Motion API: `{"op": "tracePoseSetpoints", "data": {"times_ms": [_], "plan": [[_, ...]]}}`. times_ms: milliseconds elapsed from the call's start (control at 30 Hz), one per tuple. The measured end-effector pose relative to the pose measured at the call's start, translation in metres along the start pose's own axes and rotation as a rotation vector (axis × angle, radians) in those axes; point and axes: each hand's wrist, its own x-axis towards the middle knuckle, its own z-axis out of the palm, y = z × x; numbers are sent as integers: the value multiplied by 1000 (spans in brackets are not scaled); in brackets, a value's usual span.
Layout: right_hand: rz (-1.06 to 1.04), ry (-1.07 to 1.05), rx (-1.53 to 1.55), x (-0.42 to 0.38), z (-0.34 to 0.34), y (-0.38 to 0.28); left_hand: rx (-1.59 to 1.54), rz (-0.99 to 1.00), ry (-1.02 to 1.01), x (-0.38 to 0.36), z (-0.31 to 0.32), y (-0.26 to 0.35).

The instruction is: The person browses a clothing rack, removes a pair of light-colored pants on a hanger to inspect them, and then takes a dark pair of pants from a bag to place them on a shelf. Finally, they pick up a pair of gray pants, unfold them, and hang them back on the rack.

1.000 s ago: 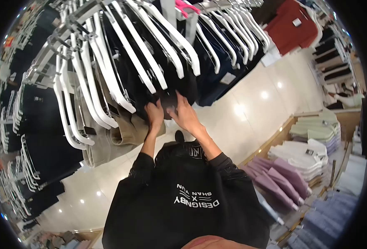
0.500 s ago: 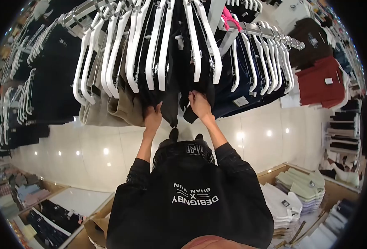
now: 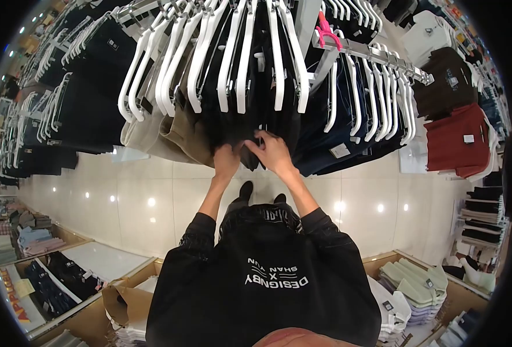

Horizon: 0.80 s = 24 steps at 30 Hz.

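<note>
Black trousers [image 3: 251, 124] hang from white hangers [image 3: 242, 87] on a metal rail in front of me. My left hand [image 3: 227, 161] is at their lower part, its fingers closed on the dark cloth. Close beside it on the right is my right hand [image 3: 272, 155], with thumb and fingers apart against the black trousers; the cloth partly hides its fingertips. To the left of my hands hang khaki trousers [image 3: 189, 139]. Dark navy trousers [image 3: 325, 147] with a white tag hang on the right.
A pink hanger [image 3: 328, 37] hooks over the rail [image 3: 377, 55] at the right. Dark clothes [image 3: 88, 104] fill a rack at left. Red shirts [image 3: 458, 139] hang at far right. Behind me stand bins with folded green clothes [image 3: 415, 280] and a brown bag [image 3: 125, 306].
My right hand has moved left toward my left hand, and its fingers have spread. The gap between the black trousers has narrowed. The view has shifted slightly.
</note>
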Motion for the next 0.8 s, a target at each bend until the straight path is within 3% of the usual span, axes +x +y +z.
{"op": "tracePoseSetpoints", "data": {"times_ms": [133,233,433,567,633,800], "plan": [[-89,134,-135,14,20,-9,-97,118,16,-3,-10,10],[-31,47,-143,19,14,-15,-36,64,-31,-1,-17,15],[-33,190,-188,11,2,8,70,7,0,-1,-22,-1],[38,229,-212,12,-16,32,5,223,376,3,-14,-26],[53,268,-219,13,-22,41,42,313,442,7,-20,-28],[80,308,-193,12,-31,46,1,238,374,11,-13,-44]]}}
